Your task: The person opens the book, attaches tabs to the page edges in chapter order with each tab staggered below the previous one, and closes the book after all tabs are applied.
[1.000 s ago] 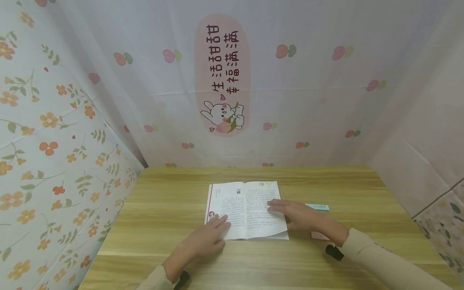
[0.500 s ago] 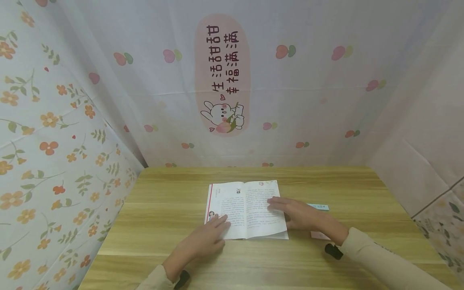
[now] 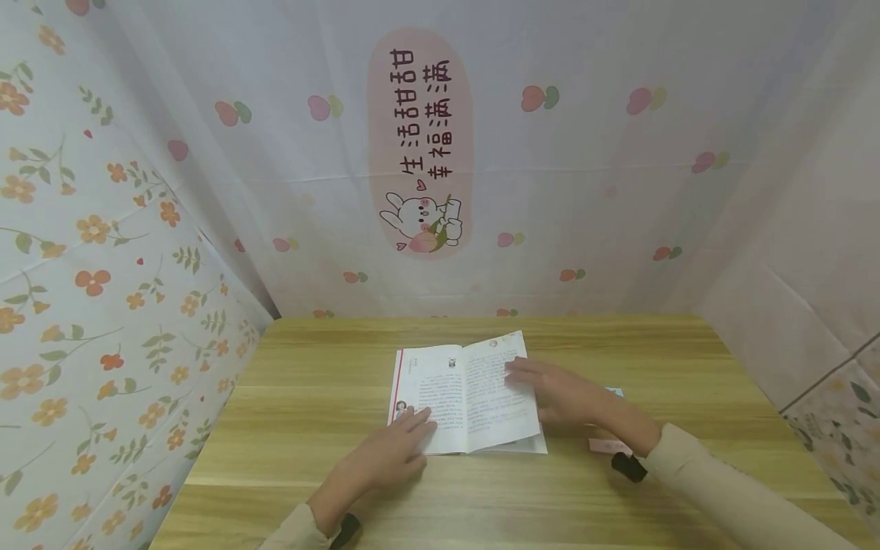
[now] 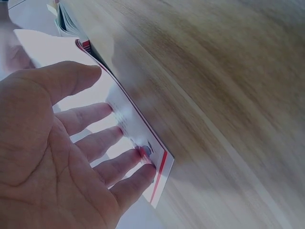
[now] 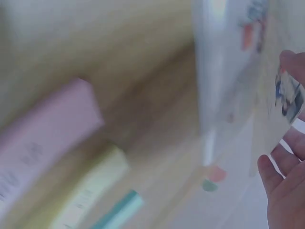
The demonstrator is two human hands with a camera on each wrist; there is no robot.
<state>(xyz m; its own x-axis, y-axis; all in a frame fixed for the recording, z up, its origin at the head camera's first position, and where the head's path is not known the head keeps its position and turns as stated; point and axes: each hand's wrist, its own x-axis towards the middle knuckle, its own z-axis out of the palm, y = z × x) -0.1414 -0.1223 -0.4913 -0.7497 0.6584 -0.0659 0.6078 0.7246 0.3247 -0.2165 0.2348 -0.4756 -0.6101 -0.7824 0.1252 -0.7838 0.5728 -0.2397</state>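
Beyond the book, a soft white cloth [image 3: 584,183] with shallow creases hangs as a backdrop, printed with rounded fruit shapes, a pink oval and dark characters; to the book's left, a second cloth [image 3: 89,305] carries orange flowers and thin green sprigs. Beneath the book spreads the table [image 3: 296,382], its smooth yellow-brown surface streaked with wood grain. Two cream sleeves [image 3: 729,489] reach toward the book from its near side. The book [image 3: 440,382] itself lies open on the table, thin and paper-leaved, with a red stripe along its left edge. On its right side, a raised page [image 3: 498,389] tilts up clear of the sheet below, its surface lined with small print. At the book's near left corner, the left hand [image 3: 385,457] rests with its fingers extended and slightly spread on the paper. At the book's right edge, the right hand [image 3: 569,393] pinches the raised page between thumb and fingers. Right of the book, partly behind that forearm, lie narrow straight-edged bars, one pink [image 5: 47,143], one yellow [image 5: 90,191] and one teal [image 5: 116,212], their lettering too blurred to read.
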